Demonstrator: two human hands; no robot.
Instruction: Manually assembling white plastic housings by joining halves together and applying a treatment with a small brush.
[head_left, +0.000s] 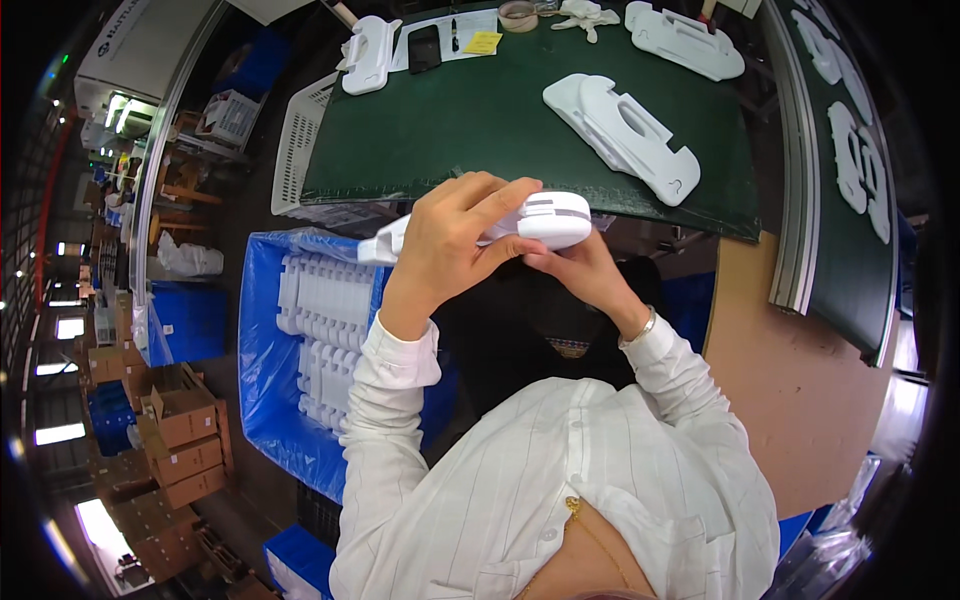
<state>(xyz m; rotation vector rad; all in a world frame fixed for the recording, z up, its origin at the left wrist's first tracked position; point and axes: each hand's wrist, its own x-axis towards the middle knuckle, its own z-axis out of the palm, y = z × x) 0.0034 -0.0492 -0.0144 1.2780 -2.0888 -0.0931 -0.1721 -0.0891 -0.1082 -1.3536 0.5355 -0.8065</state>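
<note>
Left hand [450, 235] wrapped round white part [558, 222] by table's [430, 130] near edge. Right hand [595, 270] at part's right end, thumb touching, fingers mostly hidden. Spare parts [655, 155] on table, right. Filled blue bin [262, 345], left.

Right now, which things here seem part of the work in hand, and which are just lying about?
Seemingly in the job:
white plastic piece, held by left hand and right hand
similar pieces on the green table
stacked white pieces in the blue bin

Apparently just lying about:
black phone
pen
yellow note
tape roll
white glove
</note>
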